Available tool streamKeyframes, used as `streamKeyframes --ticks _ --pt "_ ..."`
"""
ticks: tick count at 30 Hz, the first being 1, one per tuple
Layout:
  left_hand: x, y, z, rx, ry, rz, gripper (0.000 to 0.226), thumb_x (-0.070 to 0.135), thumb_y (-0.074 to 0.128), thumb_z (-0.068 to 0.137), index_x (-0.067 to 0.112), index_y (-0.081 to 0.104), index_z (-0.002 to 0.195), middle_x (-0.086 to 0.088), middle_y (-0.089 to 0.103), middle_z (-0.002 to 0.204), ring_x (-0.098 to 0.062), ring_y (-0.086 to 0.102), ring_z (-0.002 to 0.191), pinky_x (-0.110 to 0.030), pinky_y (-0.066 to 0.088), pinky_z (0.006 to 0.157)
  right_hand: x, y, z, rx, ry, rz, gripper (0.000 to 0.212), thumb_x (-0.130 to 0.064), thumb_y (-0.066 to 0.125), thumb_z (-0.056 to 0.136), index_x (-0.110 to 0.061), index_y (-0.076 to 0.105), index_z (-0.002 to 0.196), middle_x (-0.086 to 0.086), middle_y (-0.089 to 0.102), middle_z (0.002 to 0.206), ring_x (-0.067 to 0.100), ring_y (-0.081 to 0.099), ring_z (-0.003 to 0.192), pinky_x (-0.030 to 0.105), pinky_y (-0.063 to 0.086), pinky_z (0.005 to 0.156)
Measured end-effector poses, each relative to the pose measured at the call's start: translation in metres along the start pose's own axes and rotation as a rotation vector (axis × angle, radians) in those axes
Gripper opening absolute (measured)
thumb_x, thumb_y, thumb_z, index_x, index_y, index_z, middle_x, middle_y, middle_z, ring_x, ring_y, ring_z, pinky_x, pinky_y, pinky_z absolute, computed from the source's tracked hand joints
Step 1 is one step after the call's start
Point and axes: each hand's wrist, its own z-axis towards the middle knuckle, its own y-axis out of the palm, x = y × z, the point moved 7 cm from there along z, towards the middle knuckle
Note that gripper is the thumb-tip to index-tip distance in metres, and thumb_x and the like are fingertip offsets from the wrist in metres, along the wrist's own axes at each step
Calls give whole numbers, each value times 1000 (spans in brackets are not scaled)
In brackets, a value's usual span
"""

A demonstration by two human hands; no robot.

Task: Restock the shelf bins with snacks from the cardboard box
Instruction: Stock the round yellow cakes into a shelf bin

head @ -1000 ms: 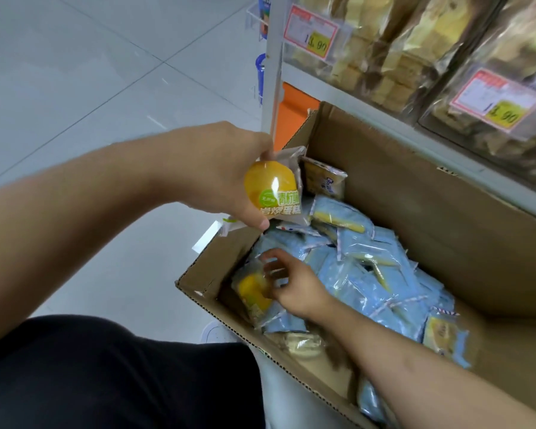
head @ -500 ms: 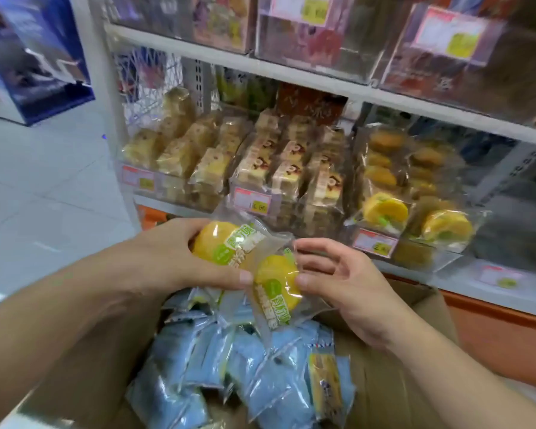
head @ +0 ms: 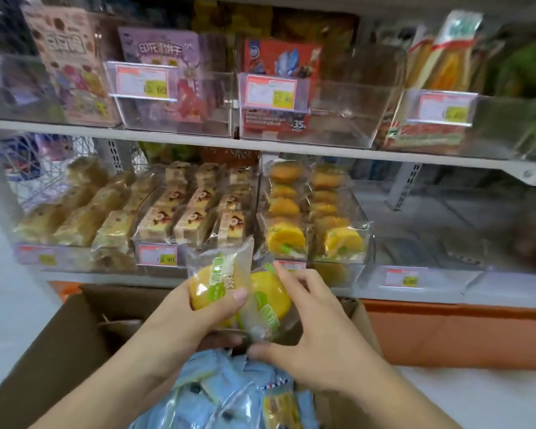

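My left hand grips a clear-wrapped yellow cake with green lettering, thumb across its front. My right hand holds a second yellow cake pressed against the first, fingers curled round its wrapper. Both packs hover above the open cardboard box, which holds several blue-wrapped snacks. Directly behind the packs stands a clear shelf bin with several matching yellow cakes in two rows.
Left of that bin sit bins of brown cake slices and pale cakes. A see-through bin lies to the right. The upper shelf carries boxed snacks with price tags. An orange base panel runs below.
My view rose from the box to the shelf. My right hand came up out of the box with a second yellow cake, and both hands brought the two packs together in front of the bins.
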Motion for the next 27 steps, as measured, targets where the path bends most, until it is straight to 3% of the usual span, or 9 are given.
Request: streamKeyframes --ticks 4,7,10,13,16,20,22,25,27 --pt "1 18 12 -45 -3 94 66 31 97 71 20 65 128 -7 80 110 -27 78 101 -48 64 88 8 -20 6 164 -19 -51 110 -77 55 66 -45 16 164 -26 33 132 4 41 135 33 43 113" --pt "20 14 25 18 73 286 63 39 99 67 31 67 119 5 80 104 -10 76 91 -27 61 73 22 -39 14 270 0 9 90 -62 71 73 -48 34 153 -30 43 128 0 46 129 31 46 110" --pt "47 0 38 144 181 569 65 62 88 58 38 61 111 4 73 104 -11 71 88 -34 57 81 35 -70 18 373 14 -34 78 -53 80 77 -51 36 141 -28 46 133 -2 46 125 25 47 105" --pt "69 -3 54 202 330 666 82 72 89 48 44 43 110 7 67 107 -9 68 91 -33 57 79 49 -104 34 427 44 -41 72 -42 84 83 -53 34 133 -21 45 131 -3 45 116 7 42 84" --pt "84 2 70 207 429 701 88 70 88 42 46 36 109 11 57 112 -6 62 98 -26 53 77 67 -136 66 441 59 -45 69 -37 84 86 -46 38 135 -12 46 136 5 46 123 14 38 92" --pt "99 11 84 215 518 793 74 73 85 49 55 39 104 22 63 104 4 64 94 -27 54 78 93 -165 115 408 110 12 64 -35 85 86 -35 48 138 -7 55 137 14 52 129 26 40 99" --pt "110 19 92 217 572 882 68 68 86 59 52 42 108 26 64 103 7 63 93 -27 53 79 100 -172 133 367 126 35 62 -35 86 85 -31 53 138 -11 56 130 12 57 121 21 48 92" --pt "129 38 110 155 631 1021 59 61 83 71 49 48 117 28 60 109 9 59 99 -14 46 76 110 -176 148 316 139 42 65 -43 86 80 -31 56 137 -10 56 128 6 56 107 1 42 74" --pt "141 50 130 112 670 1114 59 60 79 75 46 52 126 25 59 117 3 58 105 -18 47 85 115 -179 153 313 126 18 63 -43 85 81 -36 56 137 -9 53 138 12 53 123 13 46 93"
